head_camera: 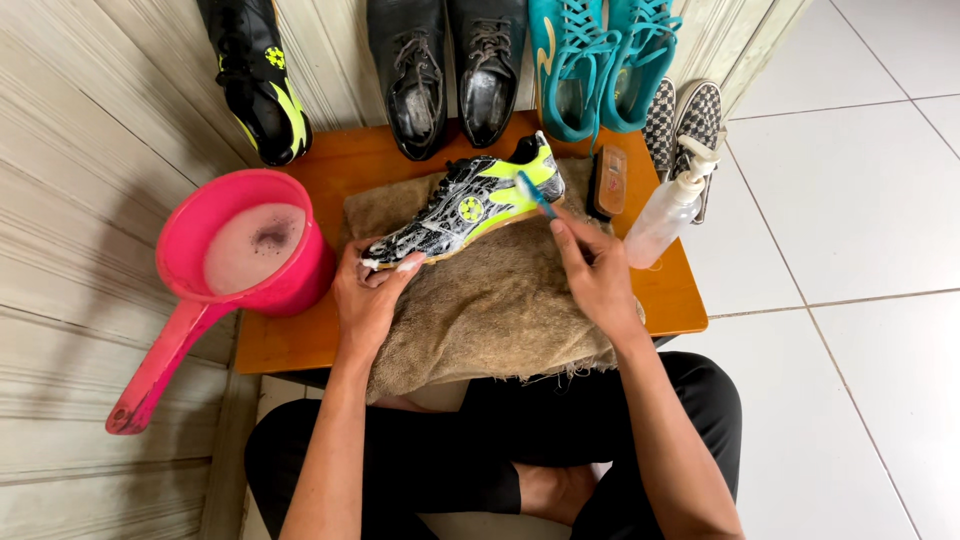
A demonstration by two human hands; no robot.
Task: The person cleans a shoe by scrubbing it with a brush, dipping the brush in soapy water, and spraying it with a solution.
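Observation:
A black and neon-yellow sports shoe (pixel 470 205), foamy with suds, lies on a brown towel (pixel 500 300) spread over a low orange table (pixel 670 290). My left hand (pixel 368 295) grips the shoe's toe end. My right hand (pixel 592 275) holds a blue toothbrush (pixel 536 194) whose head touches the shoe's heel side.
A pink dipper (pixel 240 265) with soapy water stands at the table's left. A clear spray bottle (pixel 668 210) and a wooden brush (pixel 608 180) sit on the right. The matching shoe (pixel 262 85), black leather shoes (pixel 450 70), teal shoes (pixel 600 60) and checkered slip-ons (pixel 685 120) line the wall.

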